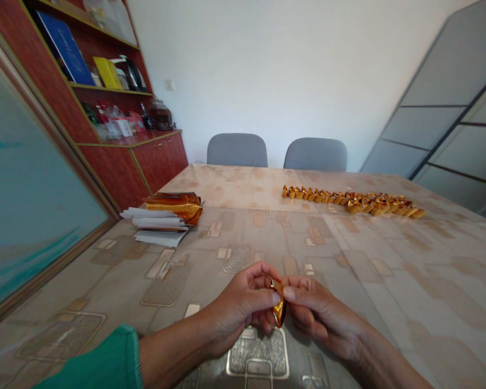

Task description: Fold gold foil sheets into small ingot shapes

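Over the patterned counter (413, 270), you pinch gold foil (279, 303).
Your left hand (237, 305) and right hand (319, 313) close narrowly on it; it's light and creases easily, so hold its edges.

Two grey chairs (237, 150) beyond the table (429, 281)
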`<state>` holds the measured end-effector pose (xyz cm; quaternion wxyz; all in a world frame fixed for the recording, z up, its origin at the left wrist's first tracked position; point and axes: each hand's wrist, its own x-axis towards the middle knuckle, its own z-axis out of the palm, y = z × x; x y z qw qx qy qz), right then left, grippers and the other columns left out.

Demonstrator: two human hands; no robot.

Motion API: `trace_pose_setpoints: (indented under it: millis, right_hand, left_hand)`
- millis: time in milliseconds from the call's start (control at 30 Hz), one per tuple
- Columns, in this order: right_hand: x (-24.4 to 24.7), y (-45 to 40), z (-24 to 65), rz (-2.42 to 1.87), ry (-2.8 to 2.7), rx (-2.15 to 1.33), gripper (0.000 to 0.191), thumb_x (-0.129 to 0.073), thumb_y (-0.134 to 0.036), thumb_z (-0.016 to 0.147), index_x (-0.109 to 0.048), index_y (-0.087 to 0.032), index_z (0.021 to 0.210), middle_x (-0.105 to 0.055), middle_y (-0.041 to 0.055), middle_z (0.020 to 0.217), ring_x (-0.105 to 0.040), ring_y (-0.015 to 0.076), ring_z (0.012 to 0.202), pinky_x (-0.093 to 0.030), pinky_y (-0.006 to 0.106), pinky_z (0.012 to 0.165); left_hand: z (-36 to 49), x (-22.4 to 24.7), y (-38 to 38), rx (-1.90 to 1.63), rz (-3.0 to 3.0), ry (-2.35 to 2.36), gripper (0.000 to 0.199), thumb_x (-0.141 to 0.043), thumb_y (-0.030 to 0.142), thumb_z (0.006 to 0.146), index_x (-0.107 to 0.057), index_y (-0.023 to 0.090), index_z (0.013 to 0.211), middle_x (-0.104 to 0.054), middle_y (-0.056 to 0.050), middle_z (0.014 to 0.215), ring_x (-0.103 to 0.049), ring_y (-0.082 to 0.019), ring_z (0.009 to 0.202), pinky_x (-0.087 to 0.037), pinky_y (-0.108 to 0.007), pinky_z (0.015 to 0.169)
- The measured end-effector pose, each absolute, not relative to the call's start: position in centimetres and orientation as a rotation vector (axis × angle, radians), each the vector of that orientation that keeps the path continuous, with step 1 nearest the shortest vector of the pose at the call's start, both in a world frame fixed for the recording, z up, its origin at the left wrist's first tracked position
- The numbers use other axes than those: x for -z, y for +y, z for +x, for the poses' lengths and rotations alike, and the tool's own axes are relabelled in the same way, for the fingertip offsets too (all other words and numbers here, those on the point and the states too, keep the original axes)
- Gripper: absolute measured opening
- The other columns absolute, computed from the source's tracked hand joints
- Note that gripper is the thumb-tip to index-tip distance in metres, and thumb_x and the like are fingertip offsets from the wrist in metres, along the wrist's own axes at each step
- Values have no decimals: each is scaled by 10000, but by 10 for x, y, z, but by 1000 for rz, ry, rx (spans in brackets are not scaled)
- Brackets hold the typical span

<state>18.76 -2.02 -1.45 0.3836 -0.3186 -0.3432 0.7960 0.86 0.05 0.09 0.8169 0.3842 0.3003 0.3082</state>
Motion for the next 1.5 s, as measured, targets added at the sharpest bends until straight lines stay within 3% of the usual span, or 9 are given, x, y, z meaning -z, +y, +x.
trace_pose_setpoints:
  millis: [200,467,600,700,867,967,1167,1333,1500]
  right_hand:
    - [18,-20,188,-762,-882,-2032,396,-784,-473,820,-597,-156,673,-434,-106,374,-247,14,306,-144,169,336]
    - [15,-22,187,-720,-787,-2099,339,-819,-398,807,-618,-144,706,-457,-89,456,-298,21,384,-199,164,391]
    - [11,-21,186,-720,-619,-2083,325,-915,-314,701,-691,-138,859,-502,-80,594,-357,19,489,-290,137,468]
    - [12,-20,186,-684,-482,-1964,322,-930,-310,677,-700,-156,841,-536,-69,637,-401,26,514,-346,144,499]
    - [19,-22,183,-660,-513,-1783,299,-908,-353,705,-679,-169,763,-555,-56,636,-416,43,516,-395,170,529]
    - [23,-25,178,-690,-601,-1697,291,-919,-334,687,-696,-183,795,-570,-58,617,-404,44,501,-368,165,514]
    - [24,-27,173,-668,-794,-1734,297,-926,-304,674,-722,-194,859,-689,-8,757,-475,50,563,-297,160,506]
    - [17,-29,182,-622,-796,-1945,312,-896,-279,685,-741,-149,922,-642,-6,738,-442,53,577,-302,175,519]
    - [19,-27,191,-517,-543,-2195,324,-790,-447,808,-731,-136,877,-543,-26,649,-387,53,525,-277,173,471]
  left_hand:
    - [3,-5,6,-607,776,550,391,-834,298,734,-599,165,1018,-648,-5,742,-584,-73,502,-496,-155,469]
    - [6,-8,4,-611,848,662,320,-762,183,679,-600,169,955,-614,21,685,-533,-68,470,-450,-160,447]
    - [2,-7,4,-643,823,581,354,-749,288,801,-579,186,1094,-593,14,772,-510,-65,519,-415,-155,443]
    - [0,-4,3,-693,787,523,383,-716,365,880,-562,203,1192,-589,7,830,-516,-66,556,-400,-162,469]
    - [10,2,-5,-803,649,446,482,-881,190,718,-624,168,1126,-616,-22,1014,-562,-56,707,-435,-166,610]
    - [16,2,-10,-852,482,452,452,-910,188,693,-634,147,1049,-611,-6,903,-558,-58,705,-434,-168,631]
    - [18,3,-9,-896,388,414,374,-893,235,738,-641,153,1002,-623,-7,846,-547,-60,661,-419,-168,607]
    - [12,5,-1,-837,444,358,337,-874,238,766,-658,160,1013,-636,-5,805,-507,-37,572,-380,-155,549]
    - [3,0,10,-691,581,370,348,-882,226,743,-663,117,990,-673,-59,851,-523,-36,578,-337,-138,513]
